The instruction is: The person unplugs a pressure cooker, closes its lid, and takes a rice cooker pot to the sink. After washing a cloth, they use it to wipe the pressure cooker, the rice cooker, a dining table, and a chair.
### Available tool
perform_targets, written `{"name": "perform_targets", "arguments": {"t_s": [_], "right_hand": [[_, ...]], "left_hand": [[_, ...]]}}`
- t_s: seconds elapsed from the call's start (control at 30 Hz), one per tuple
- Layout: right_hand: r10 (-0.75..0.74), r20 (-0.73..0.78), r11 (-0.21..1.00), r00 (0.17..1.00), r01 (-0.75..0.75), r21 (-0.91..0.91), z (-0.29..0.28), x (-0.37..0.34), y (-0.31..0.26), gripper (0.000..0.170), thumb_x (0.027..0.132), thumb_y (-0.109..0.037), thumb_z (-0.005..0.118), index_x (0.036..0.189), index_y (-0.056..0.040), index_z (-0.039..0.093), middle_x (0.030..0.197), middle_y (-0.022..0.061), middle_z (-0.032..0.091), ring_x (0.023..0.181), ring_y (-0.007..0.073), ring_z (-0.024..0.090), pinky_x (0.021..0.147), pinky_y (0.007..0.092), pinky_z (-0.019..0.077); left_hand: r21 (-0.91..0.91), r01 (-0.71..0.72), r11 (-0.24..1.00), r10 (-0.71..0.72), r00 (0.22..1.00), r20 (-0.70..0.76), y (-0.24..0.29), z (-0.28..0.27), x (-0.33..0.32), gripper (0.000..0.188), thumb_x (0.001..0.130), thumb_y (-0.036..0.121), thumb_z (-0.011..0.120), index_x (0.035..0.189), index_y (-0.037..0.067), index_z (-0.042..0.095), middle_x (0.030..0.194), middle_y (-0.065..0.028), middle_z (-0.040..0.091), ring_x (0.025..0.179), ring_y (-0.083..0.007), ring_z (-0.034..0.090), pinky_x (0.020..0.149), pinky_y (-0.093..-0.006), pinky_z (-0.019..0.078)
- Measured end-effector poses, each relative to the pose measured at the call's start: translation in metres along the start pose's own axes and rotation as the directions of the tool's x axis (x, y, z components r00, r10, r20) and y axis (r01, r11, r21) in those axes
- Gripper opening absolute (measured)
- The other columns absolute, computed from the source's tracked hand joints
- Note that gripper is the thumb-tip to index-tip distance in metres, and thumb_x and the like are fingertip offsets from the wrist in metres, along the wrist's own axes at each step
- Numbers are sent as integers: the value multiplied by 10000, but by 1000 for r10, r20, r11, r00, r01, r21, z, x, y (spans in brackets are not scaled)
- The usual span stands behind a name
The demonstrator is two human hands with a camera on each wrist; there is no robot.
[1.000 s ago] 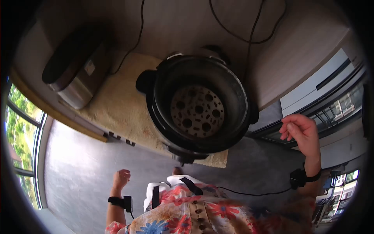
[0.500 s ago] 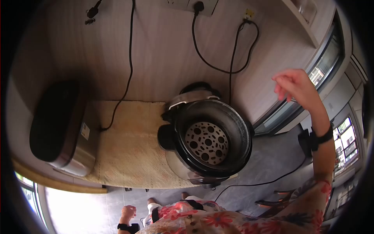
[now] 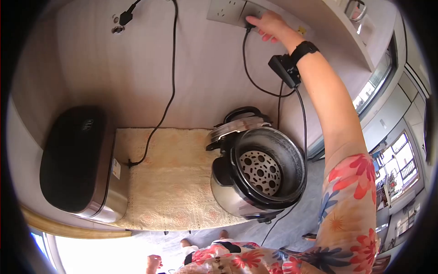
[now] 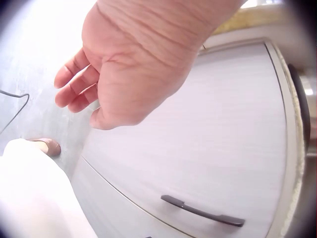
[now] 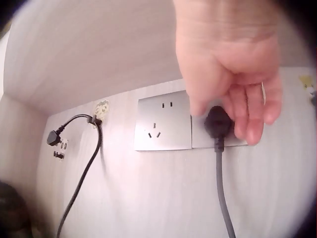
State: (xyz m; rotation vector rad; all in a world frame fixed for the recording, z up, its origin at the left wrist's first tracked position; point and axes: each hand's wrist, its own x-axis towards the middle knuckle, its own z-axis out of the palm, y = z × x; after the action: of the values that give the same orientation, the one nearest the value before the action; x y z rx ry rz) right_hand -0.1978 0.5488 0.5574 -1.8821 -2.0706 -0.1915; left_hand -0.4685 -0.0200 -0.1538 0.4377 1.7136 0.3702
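Note:
In the head view my right hand (image 3: pixel 270 26) reaches up to the wall. The right wrist view shows its thumb and fingers on either side of a black plug (image 5: pixel 218 121), pinching it at the silver socket plate (image 5: pixel 163 134); a dark cord runs down from it. Below stands a pressure cooker (image 3: pixel 232 198), its lid (image 3: pixel 242 127) tilted up behind the pot. Inside it lies a perforated steamer plate (image 3: pixel 253 167). My left hand (image 4: pixel 143 64) hangs loosely curled beside a pale cabinet door (image 4: pixel 218 124), holding nothing.
A black-lidded metal bin-like container (image 3: pixel 75 160) stands left on the patterned tablecloth (image 3: pixel 169 196). Another black plug (image 3: pixel 126 18) hangs on the wall, its cord (image 3: pixel 173 68) running down to the cloth. A shelf (image 3: pixel 342 27) juts out at upper right.
My right hand has moved up and left from beside the cooker to the plug on the wall. The head view has tilted up, bringing the sockets into sight. The left hand stays low.

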Motion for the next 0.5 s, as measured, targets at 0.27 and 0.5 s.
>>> {"name": "perform_targets", "arguments": {"t_s": [0.27,0.5], "right_hand": [[-113,3,988,994,112,-110,0,32,13,513,813,-459,495,708,36,573,616,110,563,479,222,577,474,332,468],[-151,11,987,989,151,-54,3,37,12,514,776,-447,514,735,61,580,615,126,575,488,222,588,493,320,478]], "left_hand": [[10,85,996,-85,996,6,-34,8,-23,145,797,-11,534,932,-39,578,716,-120,613,549,-164,617,435,-267,504],[-17,137,990,-138,990,-23,-20,13,-36,159,801,-2,536,952,-33,572,713,-115,610,557,-160,612,443,-264,503]]}}
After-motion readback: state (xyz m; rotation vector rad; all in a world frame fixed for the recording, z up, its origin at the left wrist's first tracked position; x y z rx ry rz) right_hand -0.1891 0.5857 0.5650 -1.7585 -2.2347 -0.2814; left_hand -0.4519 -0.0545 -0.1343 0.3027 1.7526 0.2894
